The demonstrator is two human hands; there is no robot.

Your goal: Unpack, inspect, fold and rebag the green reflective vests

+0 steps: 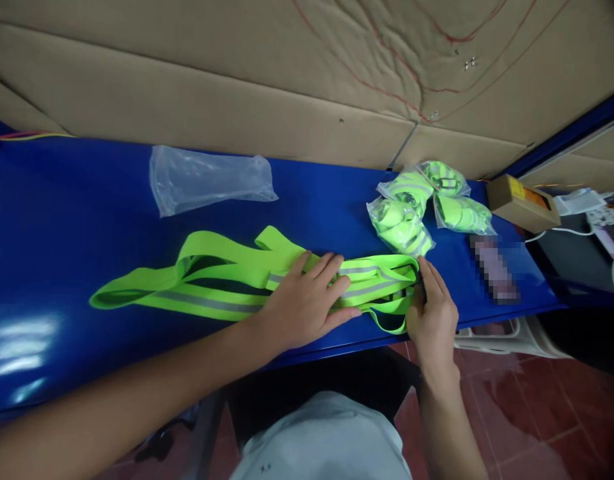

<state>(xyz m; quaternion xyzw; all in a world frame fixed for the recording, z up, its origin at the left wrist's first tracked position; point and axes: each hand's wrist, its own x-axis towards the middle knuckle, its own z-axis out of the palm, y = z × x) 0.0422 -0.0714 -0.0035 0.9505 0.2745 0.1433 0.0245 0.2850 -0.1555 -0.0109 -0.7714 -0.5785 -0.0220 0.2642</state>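
A neon-yellow reflective strap harness (207, 297) with grey stripes lies in long folded loops on the blue table. My left hand (304, 303) rests on top of its middle, fingers spread and pressed down on the bands. At the harness's right end, my right hand (434, 310) is closed around the folded bands, with the thumb and part of the grip hidden. Loose loops stretch out to the left of my left hand. A clear plastic bag (211, 180) lies flat behind the harness and looks empty.
Several clear bags of rolled neon straps (404, 217) sit at the back right. A cardboard box (521, 203) stands beyond them, and a blurred-out flat object (495, 270) lies near the right edge of the blue table (47, 247). Brown paper covers the wall (227, 80) behind.
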